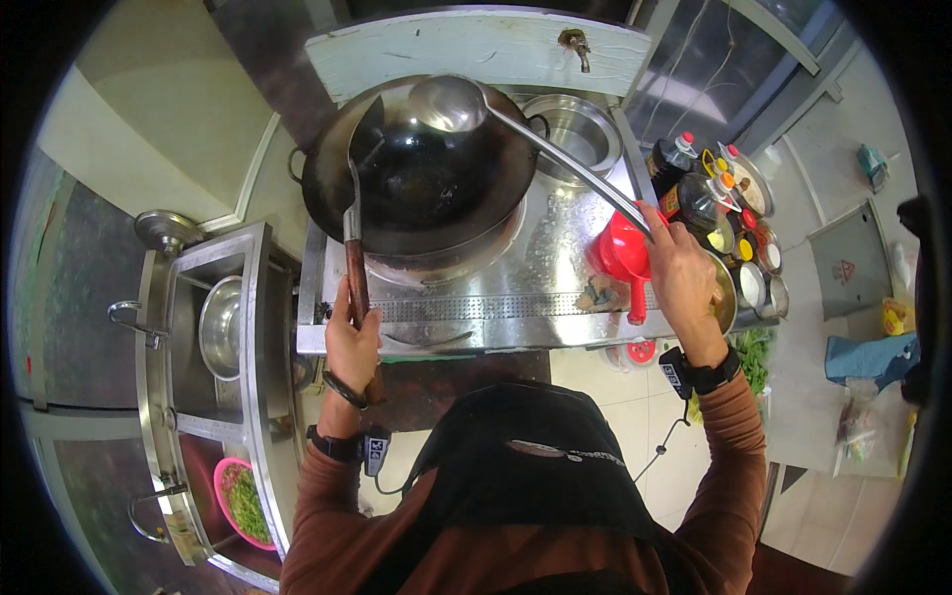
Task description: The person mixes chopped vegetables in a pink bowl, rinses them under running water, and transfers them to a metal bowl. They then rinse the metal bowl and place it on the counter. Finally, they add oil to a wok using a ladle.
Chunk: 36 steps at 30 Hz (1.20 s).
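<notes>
A large black wok (439, 186) sits over the burner of a stainless steel stove (550, 260), with a little shiny wetness at its bottom. My left hand (353, 338) grips the wooden handle of a wok spatula (355, 201), whose dark blade leans on the wok's left inner wall. In my right hand (678, 271) is the long metal handle of a ladle (450, 104). The ladle's bowl hangs over the far part of the wok; whether it touches the wok cannot be seen. Just left of my right hand, a red plastic water scoop (625, 249) lies on the stove.
A steel pot (576, 134) stands right of the wok, below a wall tap (576, 48). Bottles (699, 201) and seasoning bowls (751, 286) crowd the right side. At left is a double sink (256, 401) holding a steel bowl (223, 327) and a pink basin (223, 483) of chopped greens.
</notes>
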Motion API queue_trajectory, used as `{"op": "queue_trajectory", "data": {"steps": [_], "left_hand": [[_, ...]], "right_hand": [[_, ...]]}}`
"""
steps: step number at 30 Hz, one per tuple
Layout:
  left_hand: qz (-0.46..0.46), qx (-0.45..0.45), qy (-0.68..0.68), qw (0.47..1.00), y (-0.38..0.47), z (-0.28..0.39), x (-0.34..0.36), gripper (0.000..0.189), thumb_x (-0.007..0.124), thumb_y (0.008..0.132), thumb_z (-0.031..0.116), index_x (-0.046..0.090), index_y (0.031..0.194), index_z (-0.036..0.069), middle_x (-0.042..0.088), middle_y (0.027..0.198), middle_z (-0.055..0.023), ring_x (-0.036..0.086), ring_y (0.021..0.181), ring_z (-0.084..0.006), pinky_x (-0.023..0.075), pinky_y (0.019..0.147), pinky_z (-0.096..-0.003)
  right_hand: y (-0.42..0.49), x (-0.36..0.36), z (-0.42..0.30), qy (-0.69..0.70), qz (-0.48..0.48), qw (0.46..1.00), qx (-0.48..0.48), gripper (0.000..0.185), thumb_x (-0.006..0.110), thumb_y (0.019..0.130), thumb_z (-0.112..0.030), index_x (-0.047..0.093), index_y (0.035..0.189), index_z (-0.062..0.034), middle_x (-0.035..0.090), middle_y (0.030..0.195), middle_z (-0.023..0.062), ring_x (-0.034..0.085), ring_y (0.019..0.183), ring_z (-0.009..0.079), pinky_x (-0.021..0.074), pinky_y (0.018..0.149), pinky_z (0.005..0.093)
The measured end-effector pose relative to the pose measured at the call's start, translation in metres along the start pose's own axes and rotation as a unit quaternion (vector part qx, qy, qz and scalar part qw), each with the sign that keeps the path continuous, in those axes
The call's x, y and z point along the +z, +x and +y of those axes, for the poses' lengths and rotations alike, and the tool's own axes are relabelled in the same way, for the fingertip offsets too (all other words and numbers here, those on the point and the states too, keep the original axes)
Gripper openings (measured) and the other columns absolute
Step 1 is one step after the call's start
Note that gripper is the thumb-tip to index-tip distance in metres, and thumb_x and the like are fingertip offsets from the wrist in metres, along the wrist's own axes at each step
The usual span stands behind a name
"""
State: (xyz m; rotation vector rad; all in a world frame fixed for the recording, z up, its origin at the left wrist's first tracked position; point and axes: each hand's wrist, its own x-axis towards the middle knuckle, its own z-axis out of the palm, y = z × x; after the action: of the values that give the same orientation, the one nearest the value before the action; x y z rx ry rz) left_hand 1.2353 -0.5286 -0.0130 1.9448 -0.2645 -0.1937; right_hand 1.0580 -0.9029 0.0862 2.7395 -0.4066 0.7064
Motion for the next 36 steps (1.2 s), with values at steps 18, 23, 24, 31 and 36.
{"op": "queue_trajectory", "data": {"steps": [18,23,24,31,36], "left_hand": [[-0.132,-0.135,-0.410,0.892,0.021,0.001,-0.008,0.043,0.056,0.094,0.012,0.046,0.136,0.005,0.055,0.082,-0.0026,0.050,0.053,-0.0068,0.0391,0.040,-0.0196],[-0.202,-0.209,-0.484,0.826,0.015,0.014,-0.002,0.030,0.052,0.098,0.021,0.049,0.121,0.002,0.053,0.082,-0.0027,0.046,0.049,-0.0048,0.0355,0.037,-0.0167],[-0.219,-0.190,-0.472,0.833,0.014,0.020,0.003,0.036,0.051,0.098,0.022,0.046,0.126,0.002,0.052,0.085,-0.0036,0.043,0.046,-0.0042,0.0345,0.036,-0.0168],[-0.375,-0.176,-0.438,0.797,0.015,0.074,0.070,0.052,0.051,0.096,0.017,0.033,0.143,0.001,0.048,0.083,-0.0078,0.044,0.045,-0.0069,0.0375,0.032,-0.0183],[-0.491,-0.256,-0.395,0.733,0.005,0.108,0.162,0.051,0.051,0.096,0.016,0.034,0.142,0.002,0.051,0.087,-0.0066,0.046,0.049,-0.0069,0.0377,0.037,-0.0187]], "right_hand": [[-0.002,0.031,-0.019,0.403,-0.185,0.881,0.167,0.042,0.063,0.089,-0.013,0.056,0.129,-0.0043,0.065,0.082,0.0066,0.062,0.069,0.0203,0.0498,0.062,0.0331],[-0.008,0.029,-0.019,0.659,-0.315,0.610,0.309,0.046,0.059,0.093,-0.010,0.050,0.138,-0.0024,0.054,0.074,-0.0049,0.046,0.056,0.0029,0.0361,0.048,0.0176],[-0.013,0.027,-0.017,0.656,-0.311,0.605,0.327,0.046,0.059,0.093,-0.008,0.050,0.137,-0.0033,0.052,0.072,-0.0053,0.045,0.056,0.0013,0.0353,0.046,0.0158],[-0.077,-0.007,0.056,0.673,-0.276,0.573,0.378,0.046,0.060,0.091,-0.012,0.053,0.136,-0.0060,0.050,0.072,-0.0053,0.045,0.059,0.0028,0.0366,0.049,0.0184],[-0.167,-0.061,0.120,0.514,-0.217,0.691,0.458,0.046,0.060,0.091,-0.010,0.053,0.136,-0.0031,0.054,0.074,-0.0037,0.047,0.062,0.0045,0.0394,0.054,0.0199]]}}
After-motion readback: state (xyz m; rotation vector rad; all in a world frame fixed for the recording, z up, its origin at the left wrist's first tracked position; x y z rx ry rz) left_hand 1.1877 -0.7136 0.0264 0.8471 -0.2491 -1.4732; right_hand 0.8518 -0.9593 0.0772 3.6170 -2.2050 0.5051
